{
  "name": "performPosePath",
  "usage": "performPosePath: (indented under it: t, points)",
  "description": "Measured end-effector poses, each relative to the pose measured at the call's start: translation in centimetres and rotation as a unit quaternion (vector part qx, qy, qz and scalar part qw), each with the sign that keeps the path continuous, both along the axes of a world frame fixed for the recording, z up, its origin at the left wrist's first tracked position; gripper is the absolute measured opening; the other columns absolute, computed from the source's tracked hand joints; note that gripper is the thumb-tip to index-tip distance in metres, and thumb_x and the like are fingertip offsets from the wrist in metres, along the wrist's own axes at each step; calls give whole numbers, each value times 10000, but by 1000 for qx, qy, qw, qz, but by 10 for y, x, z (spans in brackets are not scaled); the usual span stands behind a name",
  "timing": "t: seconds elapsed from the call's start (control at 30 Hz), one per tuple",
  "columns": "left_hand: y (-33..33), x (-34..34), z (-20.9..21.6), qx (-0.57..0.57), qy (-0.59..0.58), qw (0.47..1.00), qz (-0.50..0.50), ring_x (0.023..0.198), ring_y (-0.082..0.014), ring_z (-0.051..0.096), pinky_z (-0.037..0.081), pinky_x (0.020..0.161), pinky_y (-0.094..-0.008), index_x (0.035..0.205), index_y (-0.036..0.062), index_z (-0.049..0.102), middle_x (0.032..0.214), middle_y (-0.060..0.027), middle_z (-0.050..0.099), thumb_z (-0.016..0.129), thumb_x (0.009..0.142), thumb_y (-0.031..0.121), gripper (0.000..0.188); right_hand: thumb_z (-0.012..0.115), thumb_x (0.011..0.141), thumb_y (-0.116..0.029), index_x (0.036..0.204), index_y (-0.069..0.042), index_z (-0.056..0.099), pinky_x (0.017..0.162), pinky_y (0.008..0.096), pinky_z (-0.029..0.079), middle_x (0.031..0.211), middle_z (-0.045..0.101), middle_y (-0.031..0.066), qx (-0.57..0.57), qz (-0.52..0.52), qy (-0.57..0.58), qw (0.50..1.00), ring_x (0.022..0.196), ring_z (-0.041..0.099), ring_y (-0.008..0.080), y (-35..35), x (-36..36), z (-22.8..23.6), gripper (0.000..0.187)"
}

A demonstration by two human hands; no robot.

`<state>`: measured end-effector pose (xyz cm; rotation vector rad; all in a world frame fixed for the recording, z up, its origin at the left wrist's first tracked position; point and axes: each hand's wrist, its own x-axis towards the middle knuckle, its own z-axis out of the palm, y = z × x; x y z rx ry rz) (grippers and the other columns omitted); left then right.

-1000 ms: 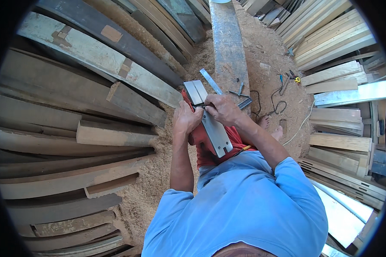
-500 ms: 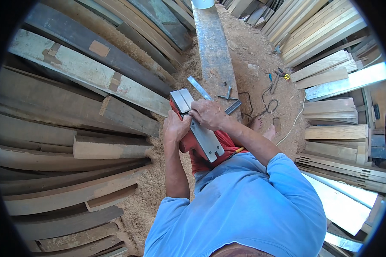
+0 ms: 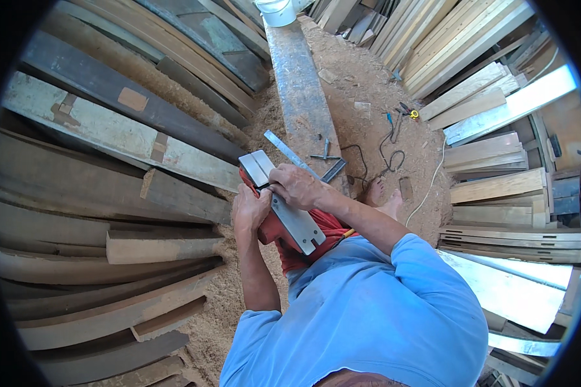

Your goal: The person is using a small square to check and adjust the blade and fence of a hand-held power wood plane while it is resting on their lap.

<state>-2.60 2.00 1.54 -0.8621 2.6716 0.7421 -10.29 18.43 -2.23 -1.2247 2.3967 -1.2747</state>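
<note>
A red electric planer rests sole up over my lap, its metal sole plates facing me. My left hand is closed round its left side, near the gap between the plates. My right hand lies across the sole with its fingers curled and pinched together at that gap. What the right fingertips hold, if anything, is hidden. Just beyond the planer, a metal ruler, a dark-edged square and a small T-shaped tool lie on a long worn board.
The worn board runs away from me to a white bucket. Stacked planks line the left side, and more timber the right. On the shavings-covered floor lie a black cable and a yellow tape measure.
The whole view has shifted, so surroundings sit further left and more of the bucket shows. Both hands stay at the same part of the planer, with little visible movement.
</note>
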Motion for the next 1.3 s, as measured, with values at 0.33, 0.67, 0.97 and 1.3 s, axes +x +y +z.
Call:
performPosePath:
  t: [0.33, 0.67, 0.97, 1.3]
  points:
    - [0, 0, 1, 5, 8, 1000, -9, 1165, -526, 633, 495, 1011, -563, 1262, -86, 525, 1199, -379, 659, 601, 889, 485, 686, 655, 989, -264, 978, -49, 608, 861, 482, 521, 883, 643, 186, -36, -16, 1, 999, 921, 656, 405, 0, 0, 2, 220]
    - [-2, 1, 1, 15, 18, 1000, -11, 1180, -527, 623, 490, 1021, -557, 1246, -92, 532, 1210, -386, 648, 601, 888, 470, 670, 642, 997, -273, 991, -43, 620, 885, 491, 512, 916, 653, 199, 33, -35, -15, 999, 948, 654, 411, -1, 2, 7, 231]
    - [-1, 1, -2, -1, 23, 1000, -12, 1163, -526, 623, 483, 1014, -563, 1206, -90, 540, 1186, -384, 651, 605, 883, 461, 642, 620, 1002, -294, 968, -62, 642, 872, 487, 522, 946, 684, 167, 101, -54, -2, 993, 987, 681, 377, -3, 2, 9, 235]
    - [2, 0, 2, 10, 11, 1000, -8, 1179, -529, 610, 472, 1027, -564, 1216, -102, 529, 1196, -397, 638, 609, 878, 449, 652, 642, 983, -215, 986, -36, 622, 867, 493, 520, 941, 677, 186, 60, -33, 6, 998, 971, 675, 395, 0, 0, 12, 181]
